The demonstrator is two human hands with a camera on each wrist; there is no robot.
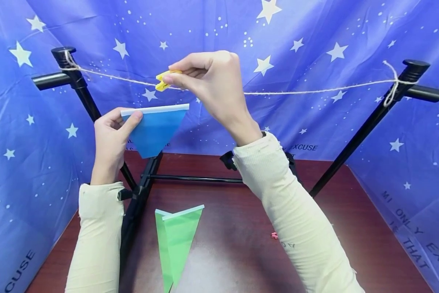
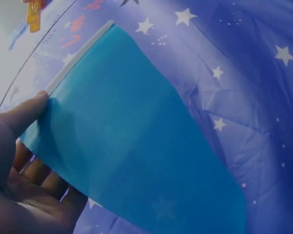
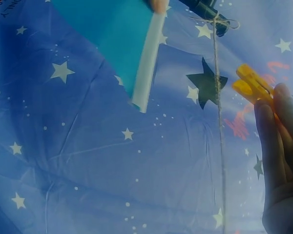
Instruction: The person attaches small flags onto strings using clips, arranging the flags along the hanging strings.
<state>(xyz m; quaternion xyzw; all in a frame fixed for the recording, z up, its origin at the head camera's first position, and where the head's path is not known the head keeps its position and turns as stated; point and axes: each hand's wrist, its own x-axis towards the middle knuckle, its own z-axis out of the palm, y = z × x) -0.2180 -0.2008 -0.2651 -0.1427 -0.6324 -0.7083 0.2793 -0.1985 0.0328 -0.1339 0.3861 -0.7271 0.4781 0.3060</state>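
So we've got the blue flag [image 1: 155, 132] up in the air on the left, below the string [image 1: 292, 93] and clear of it in the right wrist view. Our left hand [image 1: 111, 136] is pinching it near the left end of its white edge, thumb on the near face, fingers behind. Our right hand [image 1: 215, 81] has the yellow clip [image 1: 162, 85] gripped between thumb and fingers, up near the string; from the right wrist it looks apart from it.

Handling-wise, we'd guess the flag weighs next to nothing. It's thin and a bit see-through, so probably floppy and easy to crease, maybe slightly slick too. The white edge looks like the stiffest bit, so we'd hold there and leave the wide blue part alone. 1 pinch at 1 end probably lets the far corner swing; 2 holds would likely keep it level.

The clip seems like light, hard plastic, and we'd squeeze it by the tail end. The 2 green flags [image 1: 184, 228] on the table [image 1: 241, 252] should handle the same way.
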